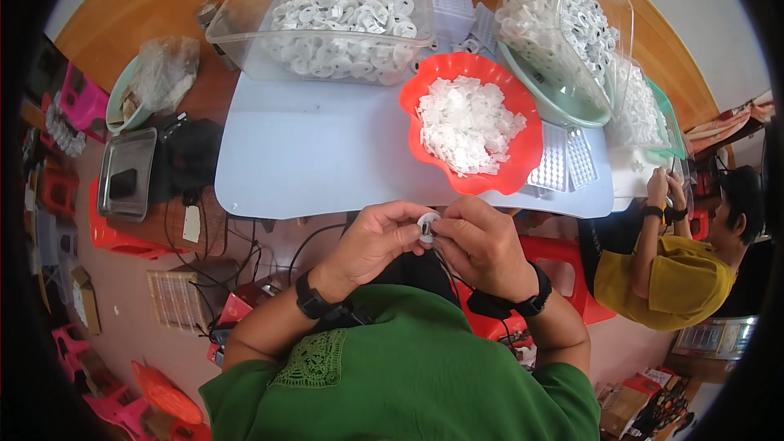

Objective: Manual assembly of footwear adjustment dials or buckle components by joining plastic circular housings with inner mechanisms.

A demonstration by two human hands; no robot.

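Note:
In front of my body, just off the table's near edge, my left hand (pixel 377 238) pinches a small round white plastic piece (pixel 426 220) with a dark slot in its middle. From the other side, the fingers of my right hand (pixel 483 238) close on the same piece. Whether they also hold something smaller is hidden. Beyond my hands a red scalloped bowl (pixel 525 165) is filled with small translucent white plastic bits (pixel 467 122). At the back of the table stands a clear bin (pixel 237 53) with a heap of similar round white pieces (pixel 343 12).
The light blue table (pixel 318 155) also carries a tilted clear bin (pixel 563 0), a green basin (pixel 563 114) and white trays (pixel 549 163). To the right a co-worker in a yellow shirt (pixel 665 282) sits. Left is a brown table (pixel 208 233); cables and stools lie around below.

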